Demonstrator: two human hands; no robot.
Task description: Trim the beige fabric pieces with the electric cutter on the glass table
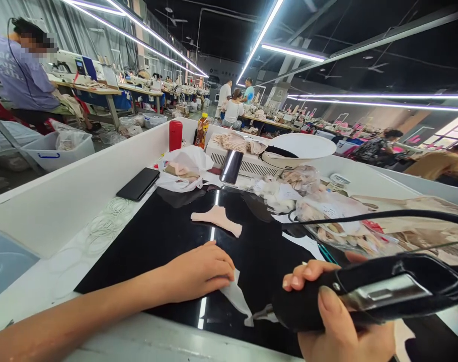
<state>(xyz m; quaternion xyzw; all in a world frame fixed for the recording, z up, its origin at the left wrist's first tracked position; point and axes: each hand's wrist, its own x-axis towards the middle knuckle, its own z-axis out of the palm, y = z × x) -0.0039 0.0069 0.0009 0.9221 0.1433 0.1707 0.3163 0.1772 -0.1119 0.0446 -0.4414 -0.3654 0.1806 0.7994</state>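
Observation:
My right hand (pixel 338 317) is wrapped around a black corded handheld power tool (pixel 365 296) with a silver panel on its side. The tool's narrow metal tip (pixel 264 314) points left and meets the lower end of a white cut piece (pixel 236 296), which looks like fabric. My left hand (pixel 202 271) presses that piece against the glossy black work surface (pixel 146 246), its fingers bent together and partly covering it. Farther up lies a pale pink fabric piece (pixel 218 219), flat and touched by neither hand.
Black cord (pixel 383 215) crosses the right side. A dark phone (pixel 138 184) and coiled white rings (pixel 102 229) lie left. Bagged fabric (pixel 338 216) fills the right. A red cylinder (pixel 175 134), a bottle (pixel 202 129) and a white machine (pixel 247 163) stand behind. People sit farther off.

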